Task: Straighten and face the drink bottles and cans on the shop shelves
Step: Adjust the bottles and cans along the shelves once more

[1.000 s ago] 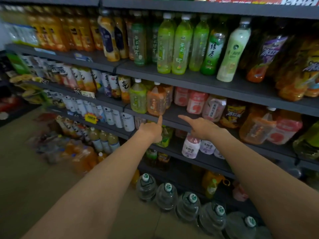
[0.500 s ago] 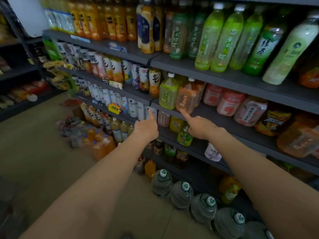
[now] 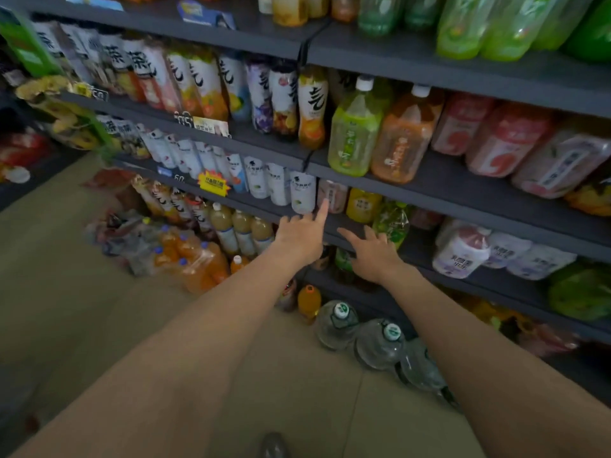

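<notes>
- Lower centre of the frame: your two bare forearms reach toward the shelves. Your left hand (image 3: 302, 234) has its forefinger stretched out, the tip at the foot of a pinkish bottle (image 3: 332, 196), the other fingers loosely bent; it holds nothing.
- Just right of it, your right hand (image 3: 373, 256) is spread with fingers straight above the shelf edge (image 3: 429, 252); it also holds nothing.
- Step in hand, as judged: facing the third-row bottles. Take each by the body, turn the label outward, and draw it up to the shelf lip beside its neighbour.
- Right of the pinkish bottle stand a yellow bottle (image 3: 363, 205) and a tilted green bottle (image 3: 391, 223); set the latter upright first.
- Left of your forefinger: a white-labelled bottle (image 3: 302, 196) ends a row already facing forward. Its print is too blurred to read.
- A yellow starburst tag (image 3: 213, 183) hangs on that shelf edge; beside it "50" seems legible.
- Row above, centre: a green tea bottle (image 3: 353, 133) and an orange tea bottle (image 3: 404, 138).
- Upper left: tall bottles (image 3: 205, 84) bearing large black brush characters, one reading 茶.
</notes>
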